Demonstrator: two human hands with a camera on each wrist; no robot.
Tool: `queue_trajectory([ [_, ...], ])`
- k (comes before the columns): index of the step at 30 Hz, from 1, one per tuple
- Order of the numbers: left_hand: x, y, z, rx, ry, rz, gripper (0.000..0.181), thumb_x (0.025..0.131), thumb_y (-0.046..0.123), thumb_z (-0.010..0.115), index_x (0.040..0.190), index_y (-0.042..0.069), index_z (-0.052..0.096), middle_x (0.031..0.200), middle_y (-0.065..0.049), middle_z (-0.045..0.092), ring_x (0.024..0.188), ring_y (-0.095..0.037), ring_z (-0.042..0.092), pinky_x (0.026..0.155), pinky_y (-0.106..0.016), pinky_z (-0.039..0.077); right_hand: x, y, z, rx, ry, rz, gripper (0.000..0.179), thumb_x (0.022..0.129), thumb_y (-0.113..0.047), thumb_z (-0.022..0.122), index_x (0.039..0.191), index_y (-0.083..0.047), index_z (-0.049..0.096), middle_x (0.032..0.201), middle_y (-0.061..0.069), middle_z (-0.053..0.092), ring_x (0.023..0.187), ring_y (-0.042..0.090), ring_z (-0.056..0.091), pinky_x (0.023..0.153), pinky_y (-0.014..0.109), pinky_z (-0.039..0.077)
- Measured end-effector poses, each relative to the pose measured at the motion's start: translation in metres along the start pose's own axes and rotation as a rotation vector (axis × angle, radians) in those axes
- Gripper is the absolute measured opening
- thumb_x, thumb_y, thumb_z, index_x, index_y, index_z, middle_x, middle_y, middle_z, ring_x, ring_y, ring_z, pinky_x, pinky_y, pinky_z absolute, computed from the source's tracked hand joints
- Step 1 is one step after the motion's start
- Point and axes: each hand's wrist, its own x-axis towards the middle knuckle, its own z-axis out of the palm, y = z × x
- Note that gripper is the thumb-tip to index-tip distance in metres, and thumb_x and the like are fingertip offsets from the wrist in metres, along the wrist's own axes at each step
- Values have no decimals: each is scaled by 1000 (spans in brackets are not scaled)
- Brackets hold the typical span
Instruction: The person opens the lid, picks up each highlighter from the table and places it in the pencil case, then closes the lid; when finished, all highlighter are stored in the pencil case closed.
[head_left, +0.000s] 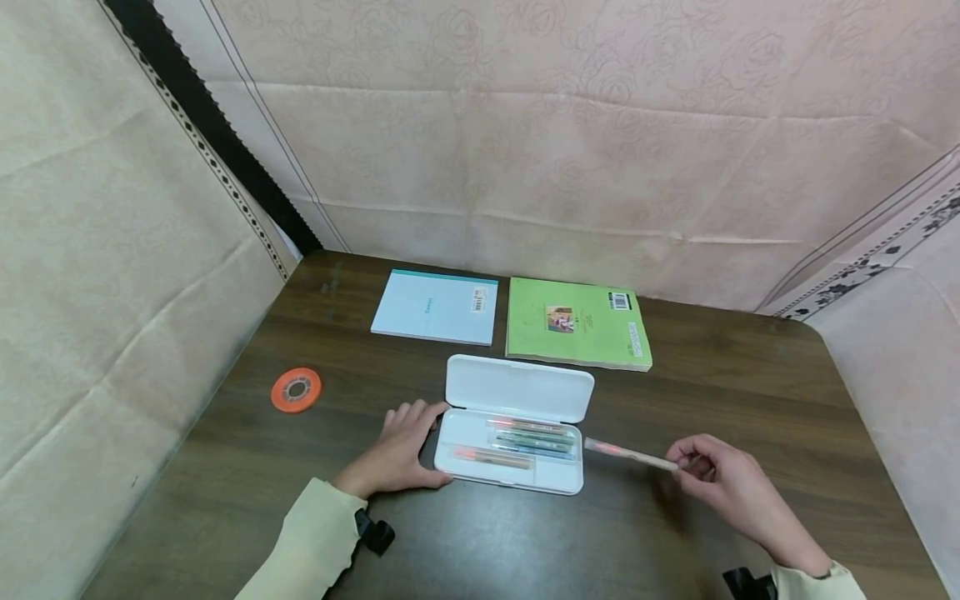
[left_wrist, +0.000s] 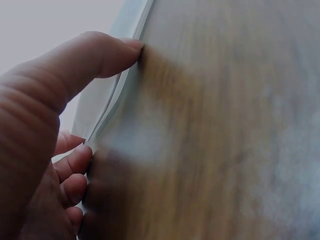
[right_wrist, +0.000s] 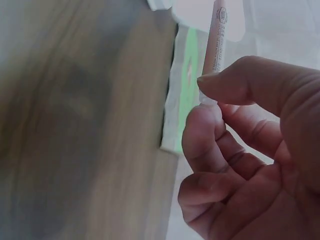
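Note:
A white pencil case (head_left: pixel 468 426) lies open on the table, its lid (head_left: pixel 517 389) tipped back on the far side. Several pens (head_left: pixel 532 437) are inside; one with an orange-pink part (head_left: pixel 495 457) sits apart, nearer the front. At the case's left end, my left hand (head_left: pixel 401 450) holds it, thumb on the near edge and index finger by the hinge corner. My right hand (head_left: pixel 720 479) pinches one end of a slim pale pen (head_left: pixel 633 454) between thumb and index finger, right of the case. Small print shows on the pen's barrel (right_wrist: pixel 215 45) in the right wrist view.
Behind the case lie a light blue booklet (head_left: pixel 435 308) and a green book (head_left: pixel 577 325), close to the back cloth wall (head_left: pixel 525 167). An orange disc (head_left: pixel 296 390) with a grey centre rests on the table's left side.

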Motion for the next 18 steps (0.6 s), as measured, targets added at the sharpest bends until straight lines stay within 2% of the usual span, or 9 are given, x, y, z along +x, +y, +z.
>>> queue_trajectory([
  [6, -1, 0, 0, -5, -1, -6, 95, 71, 47, 83, 147, 10, 39, 115, -4, 49, 99, -18, 35, 84, -38, 25, 14, -17, 4, 15, -21, 1, 26, 78, 3, 74, 91, -18, 66, 85, -9, 60, 70, -4, 55, 60, 21, 47],
  [12, -1, 0, 1, -7, -2, -11, 95, 71, 47, 83, 147, 10, 39, 115, -4, 49, 99, -18, 35, 84, -38, 26, 30, -37, 12, 39, -93, 43, 22, 80, 2, 72, 91, -16, 66, 86, -5, 60, 72, -1, 55, 62, 21, 49],
  [18, -1, -1, 1, -12, 9, 1, 95, 71, 47, 84, 146, 10, 39, 114, -3, 49, 98, -17, 35, 84, -37, 25, 43, -54, 29, 70, -162, 53, 17, 82, -1, 70, 91, -16, 67, 86, -4, 60, 72, 3, 56, 63, 22, 49],
])
